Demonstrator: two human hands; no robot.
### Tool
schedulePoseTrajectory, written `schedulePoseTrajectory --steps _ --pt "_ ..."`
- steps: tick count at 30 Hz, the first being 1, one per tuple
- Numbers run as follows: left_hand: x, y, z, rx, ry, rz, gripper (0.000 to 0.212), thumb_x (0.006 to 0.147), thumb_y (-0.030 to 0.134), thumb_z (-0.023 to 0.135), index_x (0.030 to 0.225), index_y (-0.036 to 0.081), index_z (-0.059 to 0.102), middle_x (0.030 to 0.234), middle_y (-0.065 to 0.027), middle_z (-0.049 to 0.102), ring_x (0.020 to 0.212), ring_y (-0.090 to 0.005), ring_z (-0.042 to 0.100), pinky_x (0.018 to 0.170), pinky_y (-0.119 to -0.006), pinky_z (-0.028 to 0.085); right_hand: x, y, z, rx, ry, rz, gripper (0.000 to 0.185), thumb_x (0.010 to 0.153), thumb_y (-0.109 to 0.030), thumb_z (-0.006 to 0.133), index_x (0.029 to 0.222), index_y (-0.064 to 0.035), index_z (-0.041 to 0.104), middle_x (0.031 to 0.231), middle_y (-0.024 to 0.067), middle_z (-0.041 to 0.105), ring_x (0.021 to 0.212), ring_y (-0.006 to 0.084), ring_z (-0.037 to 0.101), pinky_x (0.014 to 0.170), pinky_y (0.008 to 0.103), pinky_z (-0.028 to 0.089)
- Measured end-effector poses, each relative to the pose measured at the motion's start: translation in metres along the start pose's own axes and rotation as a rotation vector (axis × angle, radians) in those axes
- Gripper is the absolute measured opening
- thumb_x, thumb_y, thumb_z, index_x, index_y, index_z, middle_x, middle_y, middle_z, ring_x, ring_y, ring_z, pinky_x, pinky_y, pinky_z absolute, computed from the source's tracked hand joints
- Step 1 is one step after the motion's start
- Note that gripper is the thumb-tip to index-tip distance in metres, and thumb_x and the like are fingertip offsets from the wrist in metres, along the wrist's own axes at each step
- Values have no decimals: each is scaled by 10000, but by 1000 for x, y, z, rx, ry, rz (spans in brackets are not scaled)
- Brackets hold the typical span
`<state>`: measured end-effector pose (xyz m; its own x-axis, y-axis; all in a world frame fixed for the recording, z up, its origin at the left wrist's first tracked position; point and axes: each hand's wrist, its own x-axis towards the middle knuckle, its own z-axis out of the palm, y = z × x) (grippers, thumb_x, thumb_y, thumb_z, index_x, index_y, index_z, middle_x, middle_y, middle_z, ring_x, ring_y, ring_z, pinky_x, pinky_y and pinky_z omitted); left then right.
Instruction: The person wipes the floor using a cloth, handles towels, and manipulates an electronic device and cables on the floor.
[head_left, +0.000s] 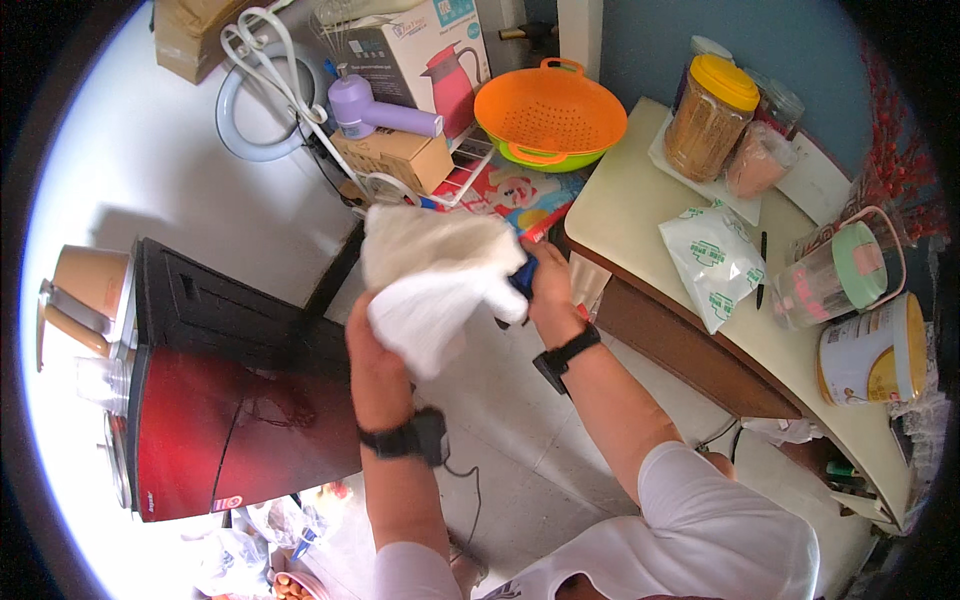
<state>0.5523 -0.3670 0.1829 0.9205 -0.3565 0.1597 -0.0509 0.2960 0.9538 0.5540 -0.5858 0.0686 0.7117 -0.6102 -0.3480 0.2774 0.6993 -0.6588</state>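
A fluffy white cloth (442, 262) hangs in the air in front of me, somewhat blurred. My left hand (375, 352) grips its lower left edge, the fingers mostly behind the fabric. On the other side, my right hand (551, 281) is closed around a dark blue item (523, 276) right against the cloth's right end. What that blue item is cannot be made out, and the fingertips are hidden. Each wrist wears a black strap, the left one (405, 439) with a cable running down from it.
A red and black cabinet (247, 420) stands at left, bearing a beige pot (90, 292). Ahead are an orange colander (551, 112), a purple handheld appliance (375, 109) and a boxed jug (420, 60). The cream-topped table (622, 195) at right holds jars, a white packet (712, 262) and a tub (870, 352).
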Motion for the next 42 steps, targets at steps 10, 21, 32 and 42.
schedulePoseTrajectory --steps 10,21,32,42 --pt "-113 -10 -53 59 332 -234 220 968 165 481 1056 19 619 999 -170 689 959 -294 677 876 -430 565 28 4 14 -34 -136 -277 543 907 -218 683 1364 -9 477 1217 128 598 1080 220 584 889 346 511" --pt "-96 31 0 -112 32 -46 504 956 308 438 1362 9 439 1258 -203 595 1135 -339 603 982 -453 510 20 4 8 -437 -328 -168 664 843 -179 724 1426 -28 446 1137 149 642 1018 186 599 898 301 475" --pt "106 124 147 -499 -288 86 480 967 256 410 1301 -76 501 1275 -220 587 1027 -338 646 1015 -483 478 -61 46 -69 -620 -218 -63 302 852 -177 717 1090 -10 637 920 89 674 841 169 636 777 296 513" --pt "86 50 130 -168 41 -277 208 915 260 649 1025 91 598 589 10 421 475 -99 381 660 -404 518 -61 61 -85 -484 -236 -8 307 845 -240 720 1023 3 656 883 117 705 801 181 658 748 305 522"
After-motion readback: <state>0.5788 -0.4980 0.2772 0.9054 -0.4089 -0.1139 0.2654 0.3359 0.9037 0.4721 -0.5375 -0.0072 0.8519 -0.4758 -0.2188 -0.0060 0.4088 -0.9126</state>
